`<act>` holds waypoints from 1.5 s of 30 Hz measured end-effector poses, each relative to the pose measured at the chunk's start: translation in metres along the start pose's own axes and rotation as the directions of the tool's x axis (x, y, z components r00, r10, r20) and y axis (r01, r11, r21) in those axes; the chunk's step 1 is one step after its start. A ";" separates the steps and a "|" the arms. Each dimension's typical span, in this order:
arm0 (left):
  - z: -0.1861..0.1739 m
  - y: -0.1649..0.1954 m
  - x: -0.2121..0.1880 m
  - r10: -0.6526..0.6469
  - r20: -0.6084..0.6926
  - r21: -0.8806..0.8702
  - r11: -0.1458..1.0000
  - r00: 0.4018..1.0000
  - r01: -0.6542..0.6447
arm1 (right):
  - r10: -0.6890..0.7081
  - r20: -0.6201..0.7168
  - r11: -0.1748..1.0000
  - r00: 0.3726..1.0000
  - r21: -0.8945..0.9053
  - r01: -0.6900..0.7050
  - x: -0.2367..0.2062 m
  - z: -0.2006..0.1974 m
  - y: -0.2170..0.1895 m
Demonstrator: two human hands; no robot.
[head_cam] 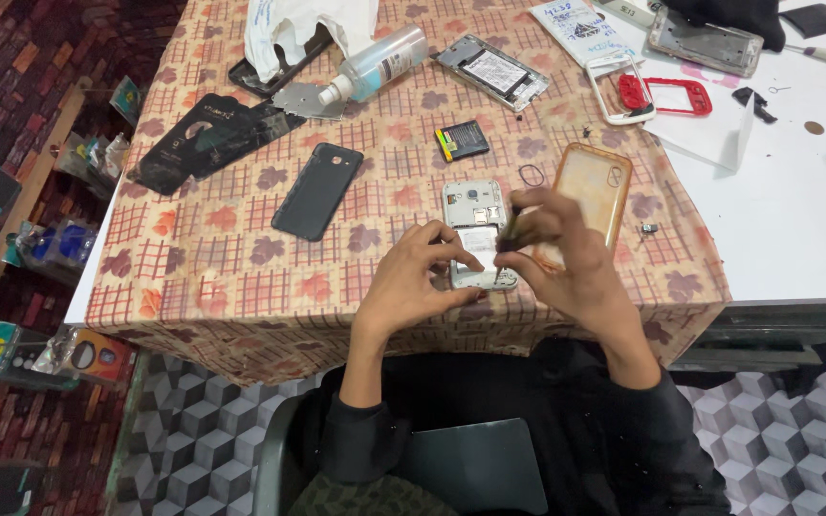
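An opened white phone (473,208) lies back-up near the front edge of the patterned tablecloth (241,277). My left hand (416,277) rests on its lower left side, fingers steadying it. My right hand (563,250) grips a thin dark screwdriver (505,244), its tip pointing down at the phone's lower right corner. A clear orange phone case (595,182) lies just behind my right hand. A small black and yellow battery (462,139) sits further back.
A black back cover (317,190), dark packets (205,139), a clear spray bottle (375,65), a white bag (300,27) and another opened phone (492,73) lie on the cloth. White and red frames (644,94) and a metal frame (706,42) sit on the white table at right.
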State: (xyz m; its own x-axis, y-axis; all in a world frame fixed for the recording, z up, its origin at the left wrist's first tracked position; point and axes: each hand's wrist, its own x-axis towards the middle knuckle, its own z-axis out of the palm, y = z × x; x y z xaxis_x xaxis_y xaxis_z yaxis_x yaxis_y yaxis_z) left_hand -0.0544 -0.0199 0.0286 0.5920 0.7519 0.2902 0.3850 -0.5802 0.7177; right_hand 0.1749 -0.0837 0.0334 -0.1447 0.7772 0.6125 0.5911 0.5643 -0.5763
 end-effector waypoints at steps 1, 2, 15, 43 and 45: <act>0.000 0.000 0.000 -0.002 0.001 0.003 1.000 1.000 0.002 | 0.011 -0.028 1.000 1.000 0.009 -0.011 0.000 -0.001 0.002; 0.000 -0.001 0.000 -0.003 0.004 0.003 1.000 1.000 0.003 | 0.024 -0.056 1.000 0.998 0.018 -0.023 -0.001 0.000 0.003; 0.004 -0.009 0.002 0.028 0.008 0.112 0.993 1.000 -0.028 | -0.156 0.054 0.893 0.986 0.434 0.118 -0.016 0.013 0.016; 0.007 -0.001 -0.008 0.052 -0.048 0.162 0.986 0.997 -0.044 | -0.195 -0.026 0.981 0.980 0.003 0.195 -0.017 0.027 -0.020; 0.005 0.000 -0.008 0.058 -0.049 0.165 0.985 0.997 -0.049 | -0.287 0.007 0.957 0.958 -0.042 0.287 -0.013 0.023 -0.023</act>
State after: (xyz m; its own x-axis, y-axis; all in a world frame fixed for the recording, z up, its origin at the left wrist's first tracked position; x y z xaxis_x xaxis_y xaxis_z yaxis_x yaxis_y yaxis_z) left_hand -0.0556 -0.0277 0.0226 0.5779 0.7316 0.3617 0.4670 -0.6599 0.5886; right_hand 0.1447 -0.1003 0.0260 -0.3134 0.5846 0.7483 0.5578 0.7511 -0.3532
